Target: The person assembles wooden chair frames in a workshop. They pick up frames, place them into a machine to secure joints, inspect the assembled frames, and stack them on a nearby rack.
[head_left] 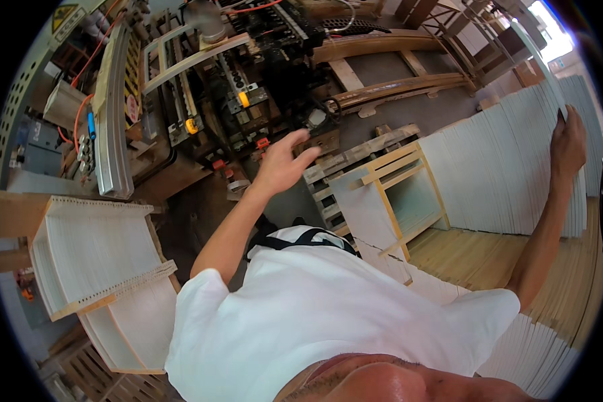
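My right hand is closed on the edge of a thin white panel at the far right. This panel is tilted, seen nearly edge-on, and sticks up above a long row of similar white panels standing on edge. Whether its lower part rests on the row is hidden by my hand. My left hand is held out in front of me with fingers apart and nothing in it. Beyond it stands a machine with metal rails and yellow and red fittings.
A wooden-edged frame box stands beside the panel row, near a wooden pallet. Stacked white panels are at my left. A metal beam with a striped marking runs along the machine's left. Curved wooden frames lie behind.
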Action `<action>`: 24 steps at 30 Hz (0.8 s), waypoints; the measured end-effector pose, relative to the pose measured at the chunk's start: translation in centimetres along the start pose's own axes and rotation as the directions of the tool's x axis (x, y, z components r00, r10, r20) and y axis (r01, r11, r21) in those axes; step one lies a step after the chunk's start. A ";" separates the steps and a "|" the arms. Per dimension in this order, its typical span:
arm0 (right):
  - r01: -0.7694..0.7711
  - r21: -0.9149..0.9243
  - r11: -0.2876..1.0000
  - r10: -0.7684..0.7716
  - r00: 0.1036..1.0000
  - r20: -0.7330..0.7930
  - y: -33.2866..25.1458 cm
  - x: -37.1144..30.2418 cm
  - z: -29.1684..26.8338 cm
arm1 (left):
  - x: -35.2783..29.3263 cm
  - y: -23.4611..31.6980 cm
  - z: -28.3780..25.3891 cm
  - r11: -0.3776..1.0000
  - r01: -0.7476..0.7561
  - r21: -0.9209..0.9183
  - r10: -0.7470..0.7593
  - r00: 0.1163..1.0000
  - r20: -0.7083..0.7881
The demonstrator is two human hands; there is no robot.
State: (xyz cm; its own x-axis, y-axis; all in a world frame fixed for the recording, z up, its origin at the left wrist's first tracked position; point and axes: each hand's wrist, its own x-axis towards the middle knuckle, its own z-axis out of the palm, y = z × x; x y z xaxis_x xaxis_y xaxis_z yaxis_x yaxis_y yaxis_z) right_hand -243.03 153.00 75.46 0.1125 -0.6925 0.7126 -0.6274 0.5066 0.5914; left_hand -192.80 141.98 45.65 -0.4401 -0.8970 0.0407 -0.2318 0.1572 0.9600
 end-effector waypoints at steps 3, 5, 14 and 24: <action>0.120 0.308 0.944 -0.087 0.989 -0.119 -11.4 1.4 -6.4 | 2.4 4.1 0.1 0.931 0.011 -0.366 0.033 0.993 0.115; 0.295 0.497 0.816 -0.166 0.943 -0.288 -20.3 2.6 -8.5 | 3.0 5.2 -1.2 0.817 -0.092 -0.569 0.177 0.980 0.095; 0.473 0.851 0.229 -0.322 0.862 -0.392 -47.6 0.7 -12.9 | 2.7 -1.6 -13.4 0.345 -0.090 -0.934 -0.079 0.989 -0.124; 0.235 0.965 -0.118 -0.451 0.853 -0.263 -61.9 -1.4 -12.4 | -0.2 -18.0 -25.0 0.288 -0.206 -0.935 -0.233 0.932 -0.277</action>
State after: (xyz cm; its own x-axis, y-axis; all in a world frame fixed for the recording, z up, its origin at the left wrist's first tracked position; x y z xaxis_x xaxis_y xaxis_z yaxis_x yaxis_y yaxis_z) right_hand -194.77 128.99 42.59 0.5820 -0.6838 0.4401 -0.6426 -0.7184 -0.2665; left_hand -166.89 128.99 35.26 -0.1159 -0.9873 -0.1090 0.8352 -0.1562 0.5272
